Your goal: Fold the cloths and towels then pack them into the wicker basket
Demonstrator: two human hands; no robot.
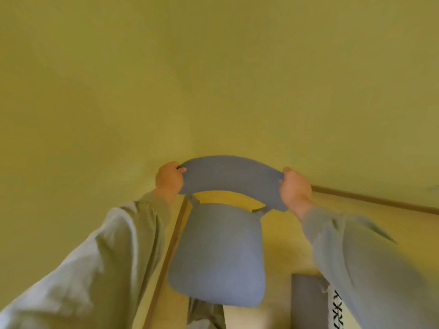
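Left hand [167,180] and right hand [294,188], fingers curled tight, grip opposite ends of the curved backrest of a blue-grey chair [217,252]. At lower right, beside a grey panel [306,300], a white cloth [337,312] bears blurred black crosses, unreadable.

chair [216,252] before wall [166,79], cloth [338,312] perhaps at right

Blue chair [216,257] blocks the wall corner [190,138]; floor [282,248] beside open.
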